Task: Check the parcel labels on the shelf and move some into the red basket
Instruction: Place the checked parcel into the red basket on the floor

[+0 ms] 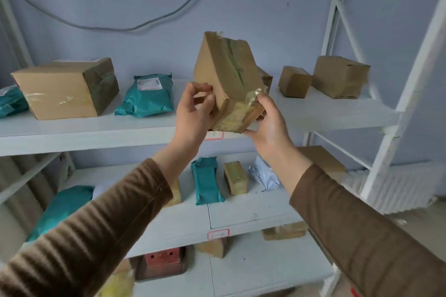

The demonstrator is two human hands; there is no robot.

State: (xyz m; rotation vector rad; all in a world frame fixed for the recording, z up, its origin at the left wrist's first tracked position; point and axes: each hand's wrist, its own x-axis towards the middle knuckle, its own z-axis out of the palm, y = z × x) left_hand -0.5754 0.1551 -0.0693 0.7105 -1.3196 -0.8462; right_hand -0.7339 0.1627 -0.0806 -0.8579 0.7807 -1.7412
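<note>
A taped cardboard box [226,79] is held tilted in the air in front of the top shelf [325,113], between both hands and clear of the board. The left hand [193,108] is curled round the box's lower left edge, thumb and fingertips pinching the cardboard. The right hand [270,120] is clamped on the lower right corner, fingers wrapped beneath the taped end and thumb lying under the bottom edge. Both forearms are covered by brown sleeves [96,231].

On the top shelf, a large box [65,89] is seen near the left end, with a teal mailer [147,96] just beside it and a second teal bag [12,101] cut off at the left edge. Near the right end, a small box [294,82] and a medium box [340,77] are set side by side. One more box is mostly hidden behind the held one.

On the middle shelf [253,212], a narrow teal mailer [207,181], a small taped box [235,177] and a white bag [263,173] lie near the back edge; a larger teal bag [60,207] lies toward the left end. A red-bordered tag [218,234] is fixed to the front edge.

On the bottom shelf, something red [164,258] is partly visible; whether it is the basket cannot be told.
</note>
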